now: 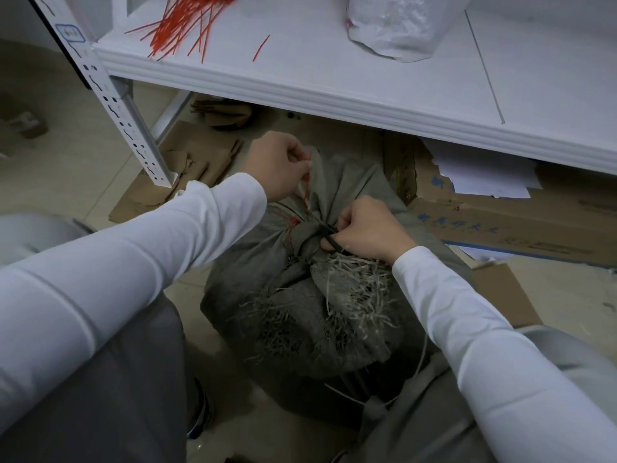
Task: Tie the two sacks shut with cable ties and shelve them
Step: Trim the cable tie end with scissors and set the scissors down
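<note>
Sack of grey woven cloth lies just under both hands, its neck bunched. Left hand pinches the tail of a thin red plastic cable tie above that neck; right hand clenches a slim black object against it.

White shelving stands on beige tiles strewn with cardboard.

Dim, cool, flat indoor light throughout. The white shelf is brightest and throws soft shade over the cardboard beneath. Wide-angle distortion bows the shelf's edge and stretches the sleeves. The loose red cable ties up top look blurred
</note>
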`<action>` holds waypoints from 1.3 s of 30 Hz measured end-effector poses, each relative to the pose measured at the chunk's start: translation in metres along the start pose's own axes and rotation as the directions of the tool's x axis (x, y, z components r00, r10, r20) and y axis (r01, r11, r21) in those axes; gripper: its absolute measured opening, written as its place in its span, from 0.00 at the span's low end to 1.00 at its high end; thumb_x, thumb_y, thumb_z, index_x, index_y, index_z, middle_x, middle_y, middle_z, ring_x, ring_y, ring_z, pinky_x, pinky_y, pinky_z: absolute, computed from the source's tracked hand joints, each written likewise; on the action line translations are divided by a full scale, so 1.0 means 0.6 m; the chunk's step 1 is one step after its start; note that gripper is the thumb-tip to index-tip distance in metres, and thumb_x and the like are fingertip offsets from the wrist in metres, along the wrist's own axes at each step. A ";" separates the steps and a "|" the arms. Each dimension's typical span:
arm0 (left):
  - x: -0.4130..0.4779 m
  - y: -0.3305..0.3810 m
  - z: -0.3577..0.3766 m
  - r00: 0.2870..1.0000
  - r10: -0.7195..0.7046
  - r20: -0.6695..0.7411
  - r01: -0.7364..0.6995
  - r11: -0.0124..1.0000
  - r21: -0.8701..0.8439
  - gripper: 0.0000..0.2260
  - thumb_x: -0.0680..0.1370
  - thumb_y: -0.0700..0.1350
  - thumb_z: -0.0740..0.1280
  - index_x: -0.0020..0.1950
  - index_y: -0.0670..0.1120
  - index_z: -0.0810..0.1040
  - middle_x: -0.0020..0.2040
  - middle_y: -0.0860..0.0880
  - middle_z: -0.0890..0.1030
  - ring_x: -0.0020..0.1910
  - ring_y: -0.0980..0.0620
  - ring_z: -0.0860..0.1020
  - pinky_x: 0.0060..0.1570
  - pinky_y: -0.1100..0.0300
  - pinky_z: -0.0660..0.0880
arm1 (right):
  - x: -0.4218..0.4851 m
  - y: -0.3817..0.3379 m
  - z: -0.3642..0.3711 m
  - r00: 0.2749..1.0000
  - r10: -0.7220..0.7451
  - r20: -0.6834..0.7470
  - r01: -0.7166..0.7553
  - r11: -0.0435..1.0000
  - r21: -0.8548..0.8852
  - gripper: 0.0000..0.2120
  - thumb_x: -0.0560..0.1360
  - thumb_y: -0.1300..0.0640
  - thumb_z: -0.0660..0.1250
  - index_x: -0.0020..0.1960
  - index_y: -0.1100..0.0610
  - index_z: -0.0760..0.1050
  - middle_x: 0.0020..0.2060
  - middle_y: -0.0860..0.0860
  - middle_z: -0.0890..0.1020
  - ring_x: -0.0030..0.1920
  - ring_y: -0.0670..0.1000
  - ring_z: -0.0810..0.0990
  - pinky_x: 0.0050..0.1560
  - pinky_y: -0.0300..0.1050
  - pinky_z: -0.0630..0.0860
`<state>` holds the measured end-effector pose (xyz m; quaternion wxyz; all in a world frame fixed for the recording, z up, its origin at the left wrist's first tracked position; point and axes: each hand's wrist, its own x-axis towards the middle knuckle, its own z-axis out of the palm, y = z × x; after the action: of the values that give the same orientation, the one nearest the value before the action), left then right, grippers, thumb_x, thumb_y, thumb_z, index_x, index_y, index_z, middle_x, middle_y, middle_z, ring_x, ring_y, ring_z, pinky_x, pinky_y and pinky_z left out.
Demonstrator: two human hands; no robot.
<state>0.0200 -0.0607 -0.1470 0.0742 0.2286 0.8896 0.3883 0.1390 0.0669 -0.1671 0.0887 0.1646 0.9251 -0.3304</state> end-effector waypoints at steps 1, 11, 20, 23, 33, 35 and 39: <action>0.000 0.001 -0.001 1.000 -0.003 -0.006 0.002 1.000 -0.024 0.02 0.74 0.42 0.69 0.43 0.45 0.81 0.41 0.48 0.84 0.45 0.51 0.81 0.53 0.58 0.77 | 0.000 0.003 -0.006 1.000 0.013 0.011 -0.013 1.000 0.016 0.16 0.64 0.52 0.77 0.29 0.63 0.76 0.26 0.53 0.72 0.29 0.50 0.70 0.31 0.41 0.66; 0.011 0.031 -0.035 0.990 -0.091 -0.105 0.032 0.886 -0.463 0.04 0.80 0.39 0.61 0.48 0.40 0.74 0.38 0.48 0.83 0.31 0.53 0.79 0.29 0.67 0.73 | -0.005 0.015 -0.047 0.993 0.115 -0.031 -0.108 0.977 0.182 0.13 0.61 0.48 0.81 0.32 0.57 0.84 0.24 0.46 0.80 0.29 0.44 0.76 0.34 0.40 0.71; 0.007 0.040 -0.048 0.988 -0.149 -0.042 0.097 0.809 -0.580 0.05 0.82 0.40 0.57 0.50 0.39 0.70 0.34 0.44 0.80 0.25 0.49 0.78 0.24 0.61 0.74 | -0.002 0.007 -0.058 0.951 0.214 -0.222 -0.082 0.869 0.487 0.21 0.61 0.45 0.81 0.33 0.64 0.81 0.27 0.56 0.79 0.29 0.47 0.77 0.35 0.41 0.72; 0.005 0.044 -0.053 0.988 -0.148 -0.040 0.096 0.799 -0.594 0.05 0.81 0.39 0.59 0.50 0.39 0.72 0.34 0.45 0.79 0.24 0.51 0.76 0.23 0.62 0.73 | -0.002 0.003 -0.055 0.927 0.209 -0.310 -0.031 0.870 0.493 0.19 0.61 0.45 0.81 0.32 0.62 0.82 0.30 0.59 0.83 0.29 0.48 0.78 0.36 0.44 0.75; 0.034 0.028 -0.092 0.988 -0.139 -0.073 0.068 0.797 -0.600 0.02 0.75 0.36 0.69 0.46 0.38 0.80 0.38 0.43 0.82 0.31 0.52 0.80 0.30 0.64 0.76 | -0.007 -0.041 -0.062 0.916 0.215 -0.338 0.025 0.811 0.584 0.13 0.63 0.50 0.80 0.37 0.58 0.83 0.29 0.49 0.84 0.30 0.42 0.80 0.33 0.34 0.73; 0.050 0.017 -0.097 0.983 -0.154 -0.100 0.068 0.810 -0.583 0.02 0.73 0.35 0.70 0.45 0.39 0.80 0.38 0.41 0.83 0.32 0.51 0.81 0.32 0.64 0.76 | 0.005 -0.057 -0.062 0.916 0.216 -0.337 0.024 0.811 0.585 0.14 0.63 0.49 0.81 0.38 0.58 0.83 0.30 0.51 0.84 0.29 0.43 0.79 0.31 0.33 0.72; 0.080 0.001 -0.103 0.976 -0.178 -0.128 0.081 0.836 -0.542 0.03 0.72 0.34 0.72 0.44 0.39 0.81 0.38 0.41 0.83 0.31 0.51 0.81 0.34 0.64 0.78 | 0.053 -0.089 -0.062 0.905 0.247 -0.345 0.017 0.792 0.611 0.16 0.60 0.48 0.82 0.38 0.59 0.84 0.33 0.51 0.84 0.31 0.44 0.78 0.33 0.38 0.71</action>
<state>-0.0418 -0.0789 -0.1019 0.0832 0.1031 0.7629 0.6327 0.0877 0.0598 -0.1162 -0.1425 0.3063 0.7577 -0.5584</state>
